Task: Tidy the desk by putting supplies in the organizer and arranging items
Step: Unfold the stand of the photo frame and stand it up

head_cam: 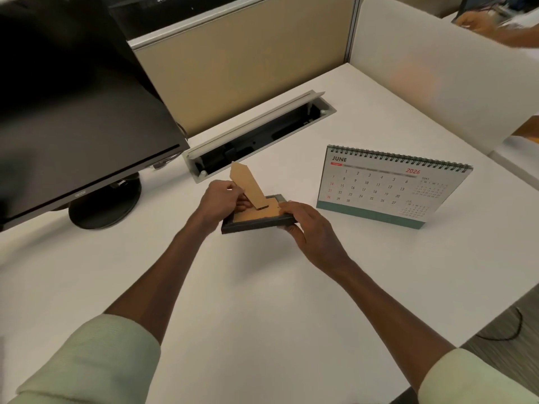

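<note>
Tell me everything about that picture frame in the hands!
The picture frame is small, with a dark grey rim and a brown cardboard-looking back facing up. Its cardboard stand is folded out, sticking up. It is near the desk calendar. The left hand holds the stand; the right hand grips the frame's right edge.

The white, smooth-topped table (pixel 262 301) carries a spiral-bound desk calendar (pixel 388 185), a tent-shaped white card with a teal band along its foot, open at June and standing upright on the bare surface. Left of the calendar and further back, a long grey metal cable hatch (pixel 256 135) is set into the table with its lid propped open, and well to the calendar's left, past the hatch, the round black base (pixel 105 204) of a dark monitor rests on the table. Beige and white partition panels rise along the table's edges behind the calendar.
</note>
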`<state>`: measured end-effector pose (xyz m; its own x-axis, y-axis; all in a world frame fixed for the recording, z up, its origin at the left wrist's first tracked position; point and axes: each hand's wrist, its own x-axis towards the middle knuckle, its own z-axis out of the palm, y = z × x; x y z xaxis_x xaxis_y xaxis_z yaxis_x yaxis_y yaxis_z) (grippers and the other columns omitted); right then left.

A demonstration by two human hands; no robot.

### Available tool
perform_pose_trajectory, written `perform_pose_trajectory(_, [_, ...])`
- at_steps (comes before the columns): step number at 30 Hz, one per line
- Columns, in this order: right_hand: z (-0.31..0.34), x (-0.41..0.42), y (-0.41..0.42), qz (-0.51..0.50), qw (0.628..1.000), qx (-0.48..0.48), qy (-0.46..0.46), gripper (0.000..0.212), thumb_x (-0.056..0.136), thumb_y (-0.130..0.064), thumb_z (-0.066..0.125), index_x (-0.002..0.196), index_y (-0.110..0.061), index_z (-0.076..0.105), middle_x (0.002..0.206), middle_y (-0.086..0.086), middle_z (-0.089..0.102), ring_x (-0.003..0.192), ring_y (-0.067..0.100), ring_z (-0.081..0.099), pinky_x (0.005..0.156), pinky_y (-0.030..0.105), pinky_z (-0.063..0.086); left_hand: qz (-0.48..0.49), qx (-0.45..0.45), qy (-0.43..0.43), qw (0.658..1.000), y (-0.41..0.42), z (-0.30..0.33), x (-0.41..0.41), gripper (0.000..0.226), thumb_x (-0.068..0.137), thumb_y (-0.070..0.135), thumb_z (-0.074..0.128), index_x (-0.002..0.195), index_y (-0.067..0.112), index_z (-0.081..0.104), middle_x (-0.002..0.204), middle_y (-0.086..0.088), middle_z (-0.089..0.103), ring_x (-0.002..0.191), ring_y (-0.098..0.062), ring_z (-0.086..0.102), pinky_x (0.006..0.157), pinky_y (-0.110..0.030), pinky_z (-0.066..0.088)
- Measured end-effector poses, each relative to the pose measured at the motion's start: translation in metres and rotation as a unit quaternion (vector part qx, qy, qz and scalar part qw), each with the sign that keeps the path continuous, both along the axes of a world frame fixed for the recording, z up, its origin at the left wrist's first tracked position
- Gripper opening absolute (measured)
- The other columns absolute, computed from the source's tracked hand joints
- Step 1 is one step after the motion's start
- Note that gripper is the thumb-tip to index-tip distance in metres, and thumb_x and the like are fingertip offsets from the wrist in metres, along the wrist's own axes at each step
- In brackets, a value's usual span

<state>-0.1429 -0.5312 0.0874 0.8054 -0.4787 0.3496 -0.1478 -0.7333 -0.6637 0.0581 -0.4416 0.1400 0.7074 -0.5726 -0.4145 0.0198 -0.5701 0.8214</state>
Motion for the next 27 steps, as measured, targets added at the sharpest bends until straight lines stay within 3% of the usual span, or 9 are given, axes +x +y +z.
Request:
perform_pose_trajectory(2, [0.01, 0.003, -0.001, -0.015, 1.0, 0.017, -0.011, 0.03, 0.092, -0.024, 0.063, 0.119, -0.013, 0.059, 0.117, 0.003, 0.065, 0.106, 0.018, 0.061, 0.09, 0.027, 0.052, -0.049, 0.004, -0.006, 0.999, -0.001, 0.009, 0.009, 0.024, 0.098, 0.02, 0.052, 0.1, 0.006, 0.071, 0.094, -0.004, 0.076, 0.091, -0.016, 0.072, 0.09, -0.036, 0.055])
perform_pose_trajectory(4, [0.018, 0.008, -0.003, -0.036, 0.999, 0.034, -0.02, 0.026, 0.093, -0.031, 0.059, 0.114, -0.016, 0.059, 0.107, -0.001, 0.067, 0.095, 0.015, 0.061, 0.08, 0.03, 0.052, -0.077, -0.02, 0.049, 0.996, -0.002, 0.017, 0.017, 0.029, 0.099, 0.026, 0.051, 0.108, 0.006, 0.07, 0.101, -0.006, 0.075, 0.1, -0.017, 0.07, 0.096, -0.037, 0.048])
perform_pose_trajectory(8, [0.033, 0.017, -0.012, -0.054, 0.997, 0.038, -0.028, 0.021, 0.096, -0.034, 0.052, 0.109, -0.018, 0.052, 0.093, -0.002, 0.066, 0.079, 0.014, 0.058, 0.065, 0.03, 0.049, -0.099, -0.064, 0.156, 0.981, -0.001, 0.018, 0.034, 0.07, 0.094, 0.057, 0.047, 0.118, -0.006, 0.063, 0.117, -0.025, 0.065, 0.106, -0.031, 0.064, 0.095, -0.036, 0.047])
perform_pose_trajectory(11, [0.039, 0.024, -0.021, -0.058, 0.997, 0.05, -0.029, 0.024, 0.098, -0.037, 0.049, 0.111, -0.017, 0.05, 0.095, -0.002, 0.066, 0.079, 0.014, 0.059, 0.061, 0.027, 0.048, -0.072, -0.094, 0.18, 0.977, -0.007, 0.013, 0.034, 0.088, 0.089, 0.07, 0.041, 0.12, -0.01, 0.06, 0.12, -0.025, 0.064, 0.109, -0.031, 0.065, 0.096, -0.035, 0.047])
perform_pose_trajectory(16, [0.03, 0.046, -0.031, -0.108, 0.989, 0.098, -0.026, 0.032, 0.098, -0.04, 0.049, 0.117, -0.015, 0.047, 0.102, 0.0, 0.066, 0.09, 0.011, 0.064, 0.062, 0.025, 0.056, -0.016, -0.136, 0.19, 0.972, -0.022, 0.005, 0.024, 0.087, 0.09, 0.075, 0.021, 0.127, 0.008, 0.061, 0.117, -0.011, 0.07, 0.11, -0.025, 0.066, 0.101, -0.039, 0.046])
perform_pose_trajectory(22, [-0.01, 0.061, -0.03, -0.165, 0.974, 0.152, -0.013, 0.024, 0.099, -0.022, 0.048, 0.12, -0.01, 0.048, 0.113, 0.003, 0.063, 0.103, 0.016, 0.061, 0.076, 0.035, 0.058, 0.032, -0.166, 0.171, 0.97, -0.034, -0.009, 0.019, 0.076, 0.091, 0.074, 0.013, 0.123, 0.028, 0.065, 0.117, 0.0, 0.071, 0.113, -0.019, 0.064, 0.108, -0.043, 0.042])
perform_pose_trajectory(27, [-0.053, 0.044, -0.017, -0.198, 0.962, 0.185, 0.031, 0.026, 0.096, -0.009, 0.051, 0.121, -0.012, 0.055, 0.11, 0.004, 0.063, 0.102, 0.019, 0.057, 0.085, 0.037, 0.054, 0.034, -0.169, 0.169, 0.97, -0.041, -0.022, 0.012, 0.066, 0.093, 0.07, 0.01, 0.103, 0.038, 0.068, 0.109, 0.006, 0.073, 0.104, -0.014, 0.067, 0.099, -0.037, 0.047])
